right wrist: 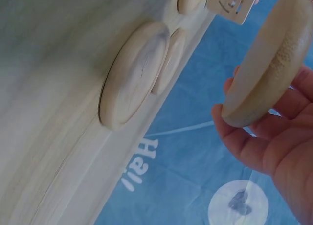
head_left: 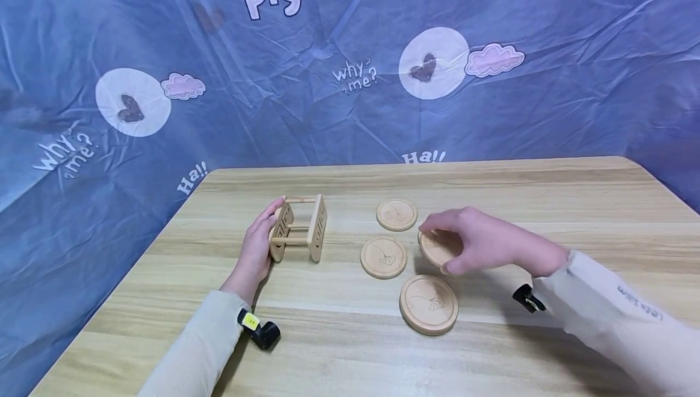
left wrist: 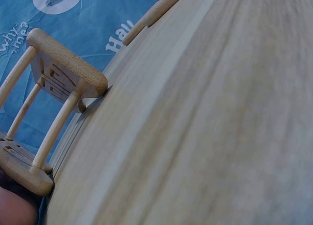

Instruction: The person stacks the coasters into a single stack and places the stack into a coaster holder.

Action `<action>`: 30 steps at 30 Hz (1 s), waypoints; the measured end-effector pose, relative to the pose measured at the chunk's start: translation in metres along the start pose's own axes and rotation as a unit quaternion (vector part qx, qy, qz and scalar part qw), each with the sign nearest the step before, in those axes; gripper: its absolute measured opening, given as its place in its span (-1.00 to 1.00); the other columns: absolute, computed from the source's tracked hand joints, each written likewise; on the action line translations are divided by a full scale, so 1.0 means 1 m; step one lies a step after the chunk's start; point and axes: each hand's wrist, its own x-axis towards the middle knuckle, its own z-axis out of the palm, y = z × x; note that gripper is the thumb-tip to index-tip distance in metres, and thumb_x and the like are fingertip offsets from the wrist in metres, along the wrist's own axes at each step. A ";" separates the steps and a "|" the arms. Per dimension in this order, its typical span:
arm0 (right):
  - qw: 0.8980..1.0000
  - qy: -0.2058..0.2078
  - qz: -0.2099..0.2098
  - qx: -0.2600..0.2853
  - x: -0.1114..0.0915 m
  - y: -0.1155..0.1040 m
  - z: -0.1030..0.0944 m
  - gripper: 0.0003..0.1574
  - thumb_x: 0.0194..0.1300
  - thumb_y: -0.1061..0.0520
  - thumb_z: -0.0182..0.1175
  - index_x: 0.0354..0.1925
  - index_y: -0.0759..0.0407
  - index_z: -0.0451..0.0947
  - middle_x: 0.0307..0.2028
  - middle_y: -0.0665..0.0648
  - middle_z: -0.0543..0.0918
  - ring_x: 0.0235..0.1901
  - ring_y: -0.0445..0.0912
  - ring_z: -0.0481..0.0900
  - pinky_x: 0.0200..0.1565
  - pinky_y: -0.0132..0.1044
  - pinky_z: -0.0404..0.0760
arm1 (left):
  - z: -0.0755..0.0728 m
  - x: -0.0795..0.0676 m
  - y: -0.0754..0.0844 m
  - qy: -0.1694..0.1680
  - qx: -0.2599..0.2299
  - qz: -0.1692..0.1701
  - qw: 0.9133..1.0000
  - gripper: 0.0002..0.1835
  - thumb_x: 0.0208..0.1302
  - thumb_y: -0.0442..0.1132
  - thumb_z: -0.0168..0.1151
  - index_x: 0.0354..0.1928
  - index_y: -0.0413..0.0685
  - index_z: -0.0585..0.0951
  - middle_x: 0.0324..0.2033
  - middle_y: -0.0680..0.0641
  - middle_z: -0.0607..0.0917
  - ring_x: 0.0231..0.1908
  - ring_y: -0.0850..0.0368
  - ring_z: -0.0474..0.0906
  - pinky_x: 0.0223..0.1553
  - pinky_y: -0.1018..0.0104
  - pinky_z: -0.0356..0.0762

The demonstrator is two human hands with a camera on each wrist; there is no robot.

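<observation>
My left hand (head_left: pixel 256 250) holds the left side panel of a small wooden coaster holder (head_left: pixel 317 230), which has two cut-out panels joined by round rods. In the left wrist view, part of that hand shows below the nearer panel of the holder (left wrist: pixel 63 71). My right hand (head_left: pixel 481 240) grips a round wooden coaster (head_left: pixel 435 249) by its edge, thumb on the near side and fingers on the far side. The right wrist view shows this coaster (right wrist: pixel 274 63) tilted and raised off the table.
Three more engraved coasters lie flat between the hands: a far coaster (head_left: pixel 397 214), a middle coaster (head_left: pixel 384 258) and a near coaster (head_left: pixel 429 304). The wooden table (head_left: pixel 328 348) ends at a blue printed cloth (head_left: pixel 306 111) behind it.
</observation>
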 end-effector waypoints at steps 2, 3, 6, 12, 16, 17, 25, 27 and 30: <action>1.000 -0.002 -0.012 0.002 -0.001 -0.003 0.002 -0.33 -0.26 0.19 0.35 -0.03 0.19 0.53 -0.22 -0.08 0.59 -0.31 -0.26 0.43 -0.24 -0.38 0.52 | 0.000 -0.001 0.000 0.000 0.001 0.000 1.000 -0.53 0.43 -0.26 -0.29 0.35 0.01 0.28 0.37 0.11 0.21 0.35 0.22 0.04 0.36 0.31 0.03; 1.000 -0.004 -0.017 0.004 -0.001 -0.004 0.002 -0.32 -0.26 0.19 0.36 -0.03 0.19 0.52 -0.21 -0.06 0.59 -0.30 -0.25 0.44 -0.23 -0.37 0.53 | 0.000 -0.001 0.000 0.000 0.002 -0.001 1.000 -0.53 0.43 -0.26 -0.29 0.35 0.01 0.28 0.37 0.11 0.21 0.36 0.22 0.04 0.36 0.31 0.02; 0.999 -0.010 -0.031 0.005 -0.002 -0.008 0.004 -0.29 -0.27 0.17 0.36 -0.01 0.23 0.52 -0.10 0.02 0.61 -0.18 -0.20 0.50 -0.11 -0.29 0.56 | 0.000 -0.002 0.000 0.000 0.004 -0.002 1.000 -0.53 0.44 -0.25 -0.30 0.35 0.02 0.27 0.38 0.11 0.20 0.36 0.22 0.03 0.36 0.30 0.01; 0.998 -0.020 -0.062 0.017 -0.005 -0.013 0.010 -0.27 -0.26 0.17 0.36 0.00 0.29 0.51 -0.04 0.12 0.60 -0.06 -0.09 0.52 -0.02 -0.20 0.56 | 0.000 -0.001 0.000 -0.003 0.004 0.000 1.000 -0.53 0.44 -0.25 -0.29 0.35 0.01 0.26 0.38 0.11 0.20 0.36 0.23 0.03 0.36 0.31 0.01; 0.996 -0.028 -0.079 0.017 -0.005 -0.016 0.014 -0.25 -0.26 0.15 0.38 0.02 0.30 0.50 -0.02 0.14 0.59 -0.01 -0.03 0.52 0.03 -0.14 0.54 | 0.000 -0.001 0.000 -0.002 0.001 0.001 1.000 -0.53 0.44 -0.25 -0.28 0.35 0.02 0.28 0.37 0.11 0.21 0.35 0.22 0.05 0.35 0.31 0.04; 0.996 -0.032 -0.079 0.016 -0.006 -0.017 0.015 -0.24 -0.26 0.13 0.38 0.03 0.29 0.50 0.00 0.14 0.59 0.01 -0.01 0.51 0.05 -0.11 0.53 | 0.000 -0.001 0.000 -0.002 0.000 0.001 1.000 -0.53 0.44 -0.25 -0.28 0.35 0.02 0.28 0.37 0.11 0.21 0.35 0.22 0.05 0.35 0.31 0.04; 0.993 -0.059 -0.100 0.006 -0.006 -0.024 0.023 -0.22 -0.24 0.08 0.39 0.05 0.27 0.50 0.03 0.18 0.58 0.06 0.05 0.50 0.09 -0.04 0.50 | 0.000 -0.001 0.001 -0.003 0.001 0.003 1.000 -0.54 0.44 -0.25 -0.28 0.35 0.02 0.28 0.38 0.11 0.20 0.36 0.22 0.05 0.36 0.32 0.02; 0.993 -0.059 -0.106 0.005 -0.006 -0.025 0.025 -0.23 -0.25 0.08 0.39 0.04 0.25 0.51 0.03 0.16 0.58 0.05 0.03 0.51 0.08 -0.06 0.50 | 0.000 -0.001 0.001 -0.002 0.002 0.004 1.000 -0.54 0.44 -0.25 -0.28 0.35 0.02 0.28 0.37 0.12 0.21 0.36 0.23 0.04 0.36 0.33 0.02; 0.992 -0.063 -0.105 0.001 -0.006 -0.027 0.027 -0.24 -0.24 0.07 0.38 0.03 0.23 0.52 0.03 0.12 0.58 0.05 0.02 0.51 0.09 -0.06 0.50 | 0.000 -0.001 0.001 -0.001 0.002 0.004 1.000 -0.54 0.44 -0.25 -0.28 0.35 0.01 0.28 0.38 0.12 0.20 0.36 0.24 0.03 0.36 0.34 0.01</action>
